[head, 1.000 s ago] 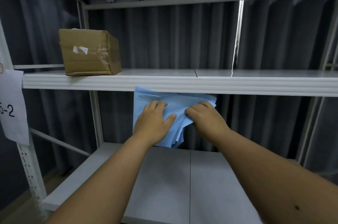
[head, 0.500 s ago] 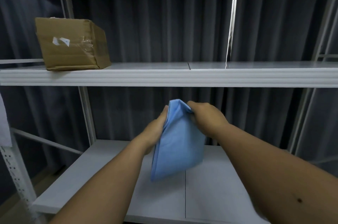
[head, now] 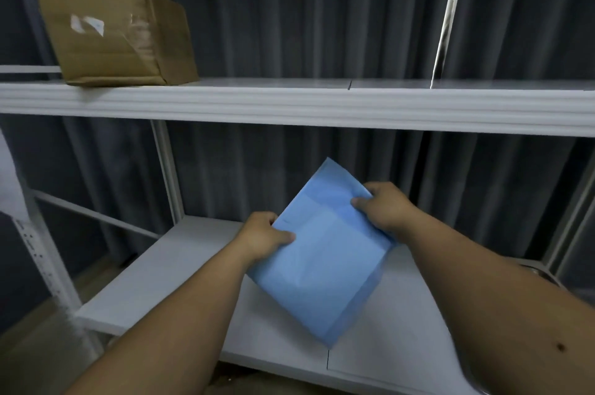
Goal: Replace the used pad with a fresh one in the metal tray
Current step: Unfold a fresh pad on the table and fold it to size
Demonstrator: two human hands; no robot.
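A folded light-blue pad (head: 322,262) hangs tilted in the air above the lower white shelf (head: 180,269). My left hand (head: 262,238) grips its left edge, thumb on the front face. My right hand (head: 381,206) pinches its upper right edge. A curved metal rim (head: 544,277), maybe the tray, shows at the right behind my right forearm; most of it is hidden.
A brown cardboard box (head: 119,30) sits on the upper white shelf (head: 322,101) at the left. Dark grey curtains hang behind the rack. A white upright post (head: 167,169) stands left of the pad. A paper label edge shows at far left.
The pad came down from just under the upper shelf edge and now faces me flat, held lower over the lower shelf. Both hands shifted to its side edges. The view tilted down.
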